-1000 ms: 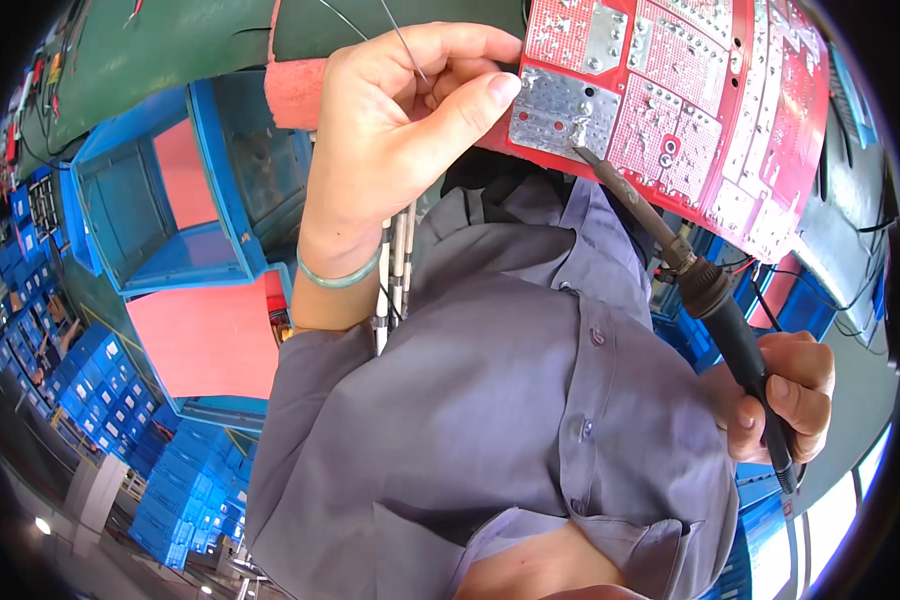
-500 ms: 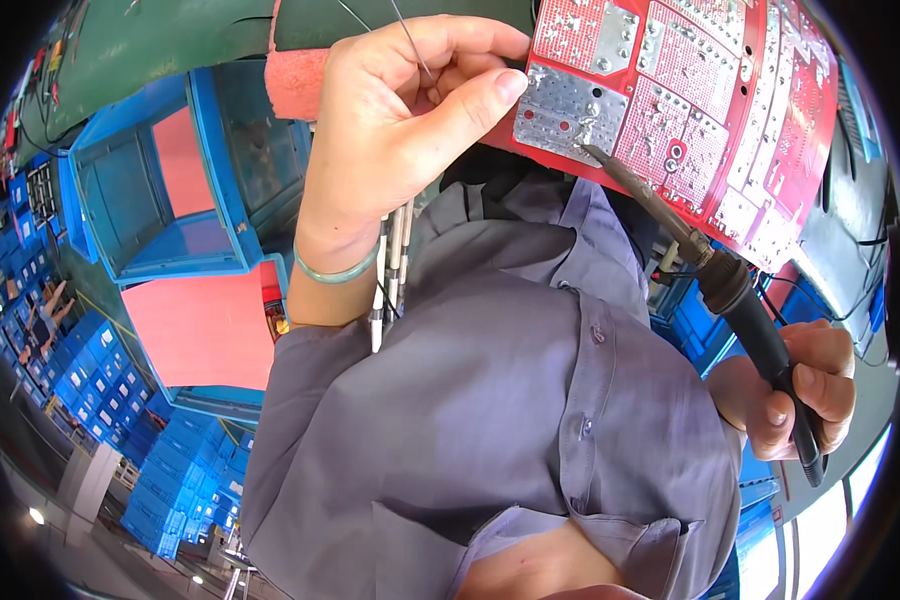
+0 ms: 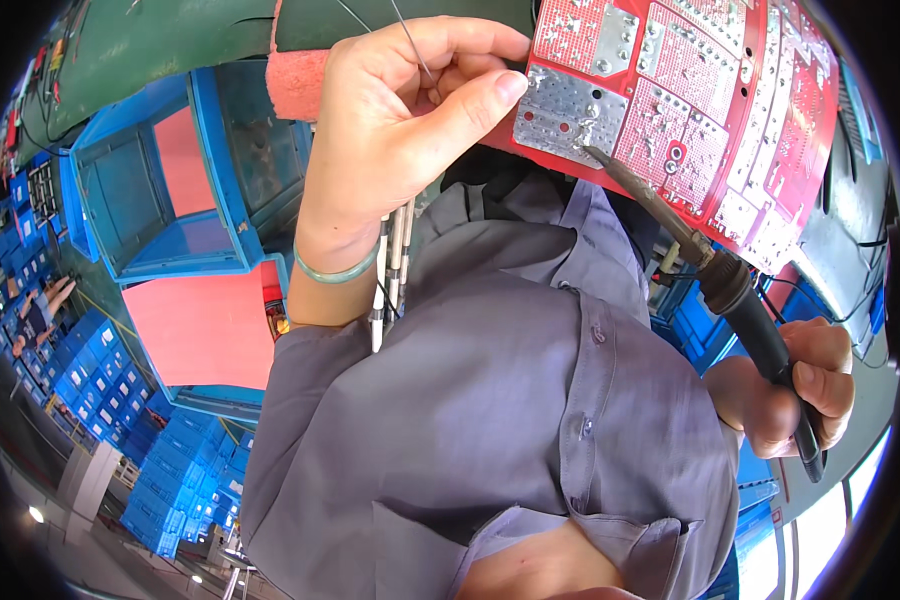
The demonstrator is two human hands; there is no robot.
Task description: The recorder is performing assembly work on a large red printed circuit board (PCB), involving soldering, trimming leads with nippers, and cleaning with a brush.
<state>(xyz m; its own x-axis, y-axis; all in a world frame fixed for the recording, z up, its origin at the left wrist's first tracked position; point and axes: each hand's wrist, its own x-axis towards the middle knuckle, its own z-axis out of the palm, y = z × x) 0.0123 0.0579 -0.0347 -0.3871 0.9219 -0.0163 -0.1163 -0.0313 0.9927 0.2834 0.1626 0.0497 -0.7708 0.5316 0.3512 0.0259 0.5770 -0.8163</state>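
Note:
A red circuit board (image 3: 715, 120), solder side showing, is tilted at the upper right. My left hand (image 3: 420, 110) is closed at its left edge, thumb and forefinger gripping the corner. A thin grey wire (image 3: 410, 38), which looks like solder wire, runs down into the curled fingers of that hand. In my right hand (image 3: 805, 390) is a soldering iron (image 3: 745, 300) with a black handle, fingers wrapped round it. Its dark tip touches, or nearly touches, a shiny lump on the board's silver pad (image 3: 560, 105).
At the left stands an open blue crate (image 3: 225, 235), with a pink sheet (image 3: 200, 335) below it. Pink cloth (image 3: 295, 85) lies on the green bench top (image 3: 180, 40). Stacked blue bins (image 3: 175, 480) and a distant person (image 3: 40, 318) appear farther left.
My left hand and the board keep their place. The iron's handle and my right hand have shifted very slightly, with the tip at the same spot. The distant person has moved a little.

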